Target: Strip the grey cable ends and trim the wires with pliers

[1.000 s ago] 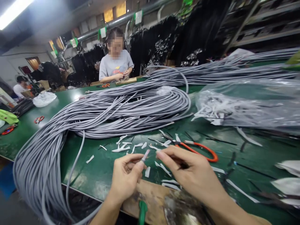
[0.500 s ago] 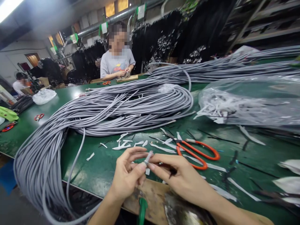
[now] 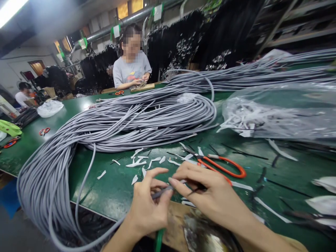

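While both our hands meet above the green table (image 3: 110,189), the left hand (image 3: 149,206) pinches the thin grey cable end (image 3: 160,191) and the right hand (image 3: 207,196) grips its tip. Its long axis lies nearly level, pointing right. Orange-handled scissors (image 3: 223,168) lie just beyond.

Orange-handled scissors (image 3: 220,165), clear plastic bag (image 3: 280,112), white scraps (image 3: 139,162), seated co-worker (image 3: 131,70)

The right hand (image 3: 210,196) is covering the cable end (image 3: 164,190) it is pinching. At 5 o'clock, the forearm is running off the edge. The scissors' (image 3: 223,167) lower handle is hiding behind fingers.
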`<state>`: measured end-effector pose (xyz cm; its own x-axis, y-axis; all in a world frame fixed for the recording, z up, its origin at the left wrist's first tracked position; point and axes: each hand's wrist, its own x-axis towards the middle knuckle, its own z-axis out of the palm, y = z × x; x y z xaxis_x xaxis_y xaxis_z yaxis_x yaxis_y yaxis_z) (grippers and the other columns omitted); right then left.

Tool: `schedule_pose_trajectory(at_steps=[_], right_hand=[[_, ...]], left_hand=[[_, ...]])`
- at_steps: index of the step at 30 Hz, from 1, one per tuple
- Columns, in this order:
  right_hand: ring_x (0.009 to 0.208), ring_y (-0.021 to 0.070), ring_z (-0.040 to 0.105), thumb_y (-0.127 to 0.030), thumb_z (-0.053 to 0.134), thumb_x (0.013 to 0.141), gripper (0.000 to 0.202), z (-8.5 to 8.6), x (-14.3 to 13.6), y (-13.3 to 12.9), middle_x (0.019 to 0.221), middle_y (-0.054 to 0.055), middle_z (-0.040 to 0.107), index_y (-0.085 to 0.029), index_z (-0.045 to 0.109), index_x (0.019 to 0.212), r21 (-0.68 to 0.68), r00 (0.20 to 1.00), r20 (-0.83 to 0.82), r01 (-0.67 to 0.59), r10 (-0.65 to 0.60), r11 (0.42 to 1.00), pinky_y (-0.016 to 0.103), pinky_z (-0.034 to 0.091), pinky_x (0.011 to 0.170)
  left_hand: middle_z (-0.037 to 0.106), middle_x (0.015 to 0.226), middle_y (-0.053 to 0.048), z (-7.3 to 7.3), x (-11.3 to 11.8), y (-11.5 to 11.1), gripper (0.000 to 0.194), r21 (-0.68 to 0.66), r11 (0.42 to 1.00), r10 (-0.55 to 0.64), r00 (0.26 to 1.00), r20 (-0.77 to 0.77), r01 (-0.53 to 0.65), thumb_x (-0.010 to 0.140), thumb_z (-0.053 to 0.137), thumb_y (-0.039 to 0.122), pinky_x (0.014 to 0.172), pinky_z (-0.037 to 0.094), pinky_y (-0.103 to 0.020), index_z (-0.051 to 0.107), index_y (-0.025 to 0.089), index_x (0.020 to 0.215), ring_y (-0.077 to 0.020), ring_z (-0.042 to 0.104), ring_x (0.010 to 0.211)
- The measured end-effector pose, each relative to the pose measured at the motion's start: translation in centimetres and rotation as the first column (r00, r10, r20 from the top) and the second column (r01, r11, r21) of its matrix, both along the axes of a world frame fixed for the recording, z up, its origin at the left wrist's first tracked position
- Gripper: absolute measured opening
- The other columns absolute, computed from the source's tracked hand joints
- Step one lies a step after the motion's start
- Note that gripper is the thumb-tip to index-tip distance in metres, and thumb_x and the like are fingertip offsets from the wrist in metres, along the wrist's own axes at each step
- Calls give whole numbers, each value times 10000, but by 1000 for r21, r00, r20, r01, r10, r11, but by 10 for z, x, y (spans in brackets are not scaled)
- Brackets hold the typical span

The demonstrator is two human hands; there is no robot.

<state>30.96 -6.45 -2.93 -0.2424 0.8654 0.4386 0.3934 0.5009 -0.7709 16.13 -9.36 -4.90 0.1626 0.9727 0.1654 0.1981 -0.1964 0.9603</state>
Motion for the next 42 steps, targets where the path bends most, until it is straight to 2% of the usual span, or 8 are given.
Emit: schedule_pose_trajectory(at_steps=[3,9,14,18,22,28,36,42], right_hand=[[446,102,345,-275,525,689,284,-2,4,4,467,-35,384,-195,415,440,-200,994,3,-109,112,974,224,281,409],[481,88,315,-344,525,643,265,-6,7,9,482,-47,359,-178,421,465,-578,874,-249,-480,417,660,218,239,460],[490,94,249,-473,543,679,364,-2,-2,7,474,-64,275,-192,404,492,-585,919,-231,-394,320,709,219,205,452],[507,102,253,-519,520,706,445,-3,-7,4,514,-51,259,-207,289,489,-535,933,-116,-349,342,770,226,236,453],[466,100,251,-525,515,743,466,-4,-3,4,488,-49,245,-204,328,461,-360,982,36,-160,185,919,233,230,419],[479,128,452,-523,502,817,414,-4,4,1,539,10,565,-188,633,613,-236,991,-75,-127,113,963,232,346,444],[428,94,313,-679,518,728,575,6,0,0,441,-32,354,-185,443,443,-298,986,-153,-114,70,948,233,258,405],[386,70,191,-725,491,714,587,-7,-1,5,415,-76,242,-201,401,466,-498,943,-282,-301,176,813,236,142,370]], left_hand=[[689,786,-77,-1,-2,-3,285,136,986,-76,984,-163,99,767,550,142,556,477,-217,547,153,1052,-171,648,650],[632,673,-37,-4,-6,-8,187,201,957,-191,975,-113,211,731,606,186,433,388,-192,566,149,910,-99,518,452],[612,902,-72,-5,-5,-7,237,139,990,-13,995,98,-1,773,605,226,433,339,-184,604,165,1002,-56,448,478],[617,782,-57,-5,-8,3,331,-26,982,-151,869,470,185,788,621,371,365,248,-168,656,168,1048,-19,348,390],[546,571,-9,-4,-8,10,307,-116,975,-66,747,662,190,704,708,408,354,197,-157,733,134,842,1,302,352],[519,491,-15,-1,-4,7,446,-185,973,-35,884,467,137,665,700,502,368,251,-179,730,62,728,-24,303,361],[640,556,-84,-2,-2,2,354,102,994,27,999,19,-28,790,578,393,458,360,-225,747,92,713,-124,482,482],[697,618,-104,-4,-4,1,328,355,932,64,997,34,-72,809,582,392,513,454,-248,748,115,749,-152,565,523]])
